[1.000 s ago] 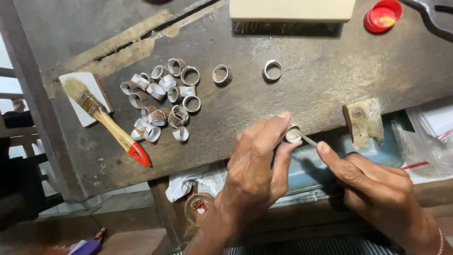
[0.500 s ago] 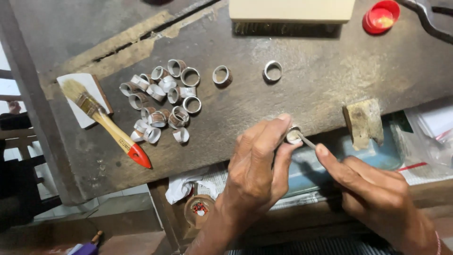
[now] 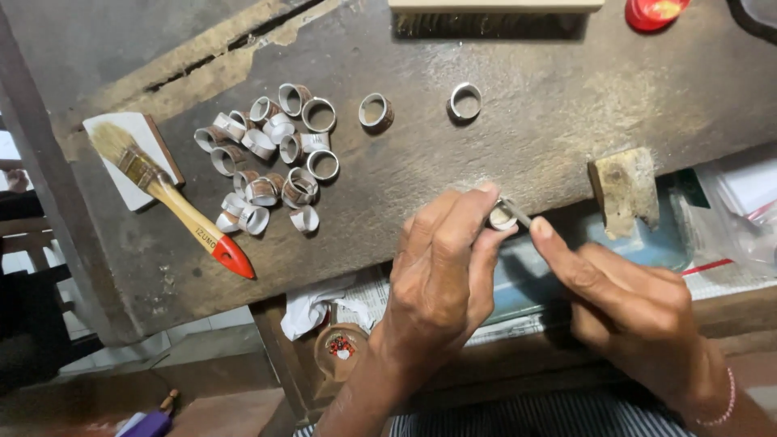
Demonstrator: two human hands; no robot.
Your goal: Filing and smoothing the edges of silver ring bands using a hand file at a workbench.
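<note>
My left hand point(image 3: 441, 263) pinches a small metal ring point(image 3: 502, 216) between thumb and fingers at the front edge of a worn grey workbench point(image 3: 502, 129). My right hand point(image 3: 627, 303) grips a thin metal tool point(image 3: 518, 214) whose tip rests against that ring. A heap of several similar metal rings point(image 3: 271, 162) lies on the bench to the left. Two single rings point(image 3: 375, 111) point(image 3: 464, 101) sit apart behind my hands.
A paintbrush with a red-tipped wooden handle point(image 3: 174, 198) lies on a white pad point(image 3: 129, 158) at left. A wooden block point(image 3: 625, 188) juts from the bench edge at right. A red lid point(image 3: 651, 12) and a pale bar point(image 3: 494, 6) sit at the back. Papers lie below the bench.
Both hands stay at the bench edge with the ring and tool. The tool has shifted only slightly against the ring.
</note>
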